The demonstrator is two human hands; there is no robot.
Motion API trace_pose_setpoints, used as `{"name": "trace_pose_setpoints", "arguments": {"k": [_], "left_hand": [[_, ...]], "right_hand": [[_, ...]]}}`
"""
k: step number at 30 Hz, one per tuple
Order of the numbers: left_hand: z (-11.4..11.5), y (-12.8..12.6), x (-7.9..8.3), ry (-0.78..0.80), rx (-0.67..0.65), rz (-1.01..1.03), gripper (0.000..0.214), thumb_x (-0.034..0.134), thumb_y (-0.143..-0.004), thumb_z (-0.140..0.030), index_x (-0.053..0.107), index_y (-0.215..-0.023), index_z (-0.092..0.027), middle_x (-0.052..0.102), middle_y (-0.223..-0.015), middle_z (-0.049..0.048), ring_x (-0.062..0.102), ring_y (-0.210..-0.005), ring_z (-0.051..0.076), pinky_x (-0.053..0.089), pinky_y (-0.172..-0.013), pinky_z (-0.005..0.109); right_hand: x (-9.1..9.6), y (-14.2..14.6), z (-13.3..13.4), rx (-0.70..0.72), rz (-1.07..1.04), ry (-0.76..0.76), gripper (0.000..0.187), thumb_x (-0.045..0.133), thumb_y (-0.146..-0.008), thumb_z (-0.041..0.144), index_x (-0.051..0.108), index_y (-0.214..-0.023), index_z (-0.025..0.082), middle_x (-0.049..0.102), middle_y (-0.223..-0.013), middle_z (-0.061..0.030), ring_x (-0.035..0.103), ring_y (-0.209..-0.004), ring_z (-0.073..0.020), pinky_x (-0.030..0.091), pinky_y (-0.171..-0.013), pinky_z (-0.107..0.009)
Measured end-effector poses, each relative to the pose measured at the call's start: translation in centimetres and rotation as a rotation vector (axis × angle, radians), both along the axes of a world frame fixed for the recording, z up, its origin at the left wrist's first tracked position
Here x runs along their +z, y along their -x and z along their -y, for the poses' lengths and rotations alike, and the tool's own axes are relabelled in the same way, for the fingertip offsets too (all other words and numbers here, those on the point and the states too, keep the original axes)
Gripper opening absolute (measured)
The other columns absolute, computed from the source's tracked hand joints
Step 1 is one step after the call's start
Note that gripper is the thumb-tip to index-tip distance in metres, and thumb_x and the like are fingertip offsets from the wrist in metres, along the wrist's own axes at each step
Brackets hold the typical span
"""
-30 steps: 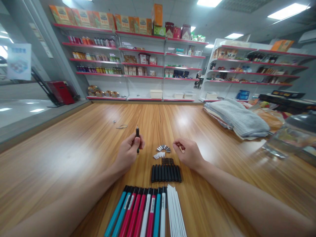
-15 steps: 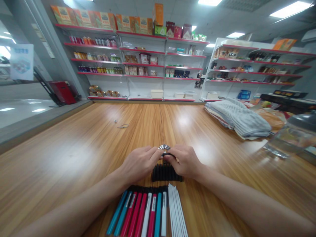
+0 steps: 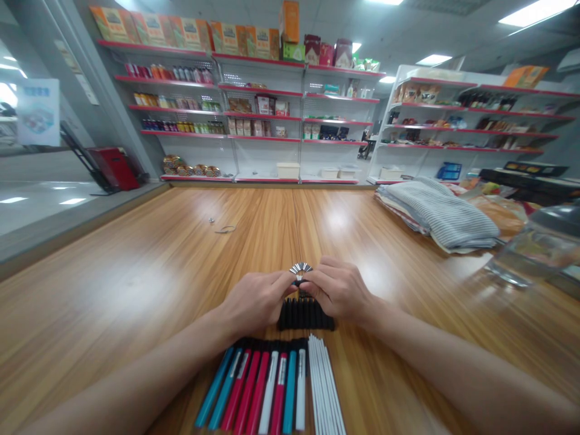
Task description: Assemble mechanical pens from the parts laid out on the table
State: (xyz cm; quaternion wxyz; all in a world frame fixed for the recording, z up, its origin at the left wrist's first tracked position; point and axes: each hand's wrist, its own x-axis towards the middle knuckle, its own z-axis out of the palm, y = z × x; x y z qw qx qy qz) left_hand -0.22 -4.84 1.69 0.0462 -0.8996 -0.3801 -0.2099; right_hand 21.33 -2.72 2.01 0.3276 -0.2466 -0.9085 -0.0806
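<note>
My left hand (image 3: 256,299) and my right hand (image 3: 338,290) meet fingertip to fingertip over the wooden table (image 3: 158,272). Both are closed in a pinch on a small black pen part (image 3: 298,281) between them. Just beyond the fingertips lies a fan of silver metal tips (image 3: 301,267). Under the hands sits a row of black pen grips (image 3: 306,314). Nearer me lie coloured pen barrels (image 3: 258,386) in teal, red and white, and beside them several white refills (image 3: 324,386).
A folded striped cloth (image 3: 441,214) lies at the right, with a clear jar (image 3: 534,248) nearer the edge. A small ring and wire (image 3: 222,228) rest farther up the table. Shop shelves (image 3: 272,115) stand at the back.
A second ago my left hand held a black pen part upright and my right hand was apart. Both hands have since come together over the black grips and stay pinched there.
</note>
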Motion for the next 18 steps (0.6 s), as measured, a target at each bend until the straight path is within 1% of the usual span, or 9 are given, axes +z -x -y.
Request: {"name": "trace_pose_setpoints", "arguments": {"k": [3, 5, 7, 9, 11, 13, 15, 18], "left_hand": [[-0.03, 0.12, -0.03, -0.002, 0.012, 0.051, 0.02, 0.04, -0.096, -0.026, 0.049, -0.111, -0.018, 0.069, -0.093, 0.0064, 0.067, -0.08, 0.02, 0.046, -0.06, 0.027], [-0.08, 0.16, -0.04, -0.024, 0.007, 0.076, 0.02, 0.041, -0.096, -0.026, 0.049, -0.111, -0.018, 0.069, -0.093, 0.0065, 0.067, -0.08, 0.02, 0.047, -0.062, 0.027], [-0.14, 0.16, -0.07, -0.056, -0.013, 0.077, 0.019, 0.042, -0.095, -0.026, 0.05, -0.111, -0.018, 0.069, -0.093, 0.0061, 0.067, -0.081, 0.02, 0.048, -0.062, 0.027], [-0.2, 0.15, -0.13, -0.074, -0.032, 0.072, 0.019, 0.043, -0.095, -0.027, 0.05, -0.111, -0.019, 0.068, -0.093, 0.0053, 0.067, -0.081, 0.019, 0.048, -0.062, 0.026], [-0.24, 0.15, -0.22, -0.083, -0.042, 0.067, 0.019, 0.042, -0.096, -0.028, 0.05, -0.11, -0.018, 0.068, -0.091, 0.0049, 0.067, -0.081, 0.019, 0.047, -0.062, 0.026], [-0.25, 0.15, -0.28, -0.093, -0.044, 0.057, 0.019, 0.042, -0.096, -0.029, 0.05, -0.109, -0.017, 0.067, -0.088, 0.005, 0.066, -0.079, 0.018, 0.047, -0.061, 0.025], [-0.23, 0.11, -0.29, -0.095, -0.044, 0.027, 0.019, 0.04, -0.096, -0.029, 0.051, -0.106, -0.017, 0.065, -0.084, 0.0043, 0.064, -0.075, 0.017, 0.045, -0.059, 0.025], [-0.17, -0.1, -0.18, -0.102, -0.032, -0.005, 0.018, 0.039, -0.097, -0.029, 0.052, -0.097, -0.017, 0.06, -0.08, 0.003, 0.059, -0.069, 0.015, 0.042, -0.057, 0.025]], "right_hand": [[-0.05, 0.25, 0.31, -0.001, -0.07, 0.058, 0.014, 0.048, -0.092, 0.021, 0.059, -0.1, 0.017, 0.064, -0.088, -0.0071, 0.053, -0.083, -0.0191, 0.041, -0.072, -0.032], [-0.09, 0.36, 0.4, -0.004, -0.097, 0.091, 0.017, 0.052, -0.09, 0.025, 0.057, -0.103, 0.016, 0.064, -0.094, -0.0085, 0.054, -0.087, -0.0206, 0.043, -0.074, -0.033], [-0.18, 0.39, 0.36, -0.016, -0.097, 0.099, 0.018, 0.054, -0.089, 0.029, 0.059, -0.102, 0.017, 0.065, -0.087, -0.0071, 0.054, -0.081, -0.0201, 0.042, -0.07, -0.032], [-0.29, 0.38, 0.26, -0.02, -0.097, 0.091, 0.015, 0.054, -0.09, 0.028, 0.061, -0.099, 0.018, 0.064, -0.079, -0.0055, 0.052, -0.075, -0.0189, 0.041, -0.066, -0.032], [-0.39, 0.34, 0.21, -0.012, -0.113, 0.086, 0.015, 0.052, -0.091, 0.026, 0.062, -0.099, 0.018, 0.065, -0.08, -0.0062, 0.053, -0.077, -0.0193, 0.042, -0.067, -0.032], [-0.45, 0.27, 0.21, -0.003, -0.121, 0.091, 0.017, 0.054, -0.089, 0.027, 0.061, -0.101, 0.017, 0.065, -0.085, -0.0073, 0.054, -0.081, -0.0204, 0.042, -0.069, -0.033], [-0.49, 0.19, 0.22, -0.006, -0.11, 0.094, 0.014, 0.056, -0.088, 0.028, 0.062, -0.097, 0.018, 0.065, -0.082, -0.0058, 0.053, -0.076, -0.0193, 0.041, -0.066, -0.033], [-0.49, 0.13, 0.29, -0.022, -0.102, 0.092, 0.011, 0.054, -0.09, 0.026, 0.063, -0.091, 0.019, 0.065, -0.076, -0.0039, 0.052, -0.07, -0.0174, 0.04, -0.064, -0.031]]}}
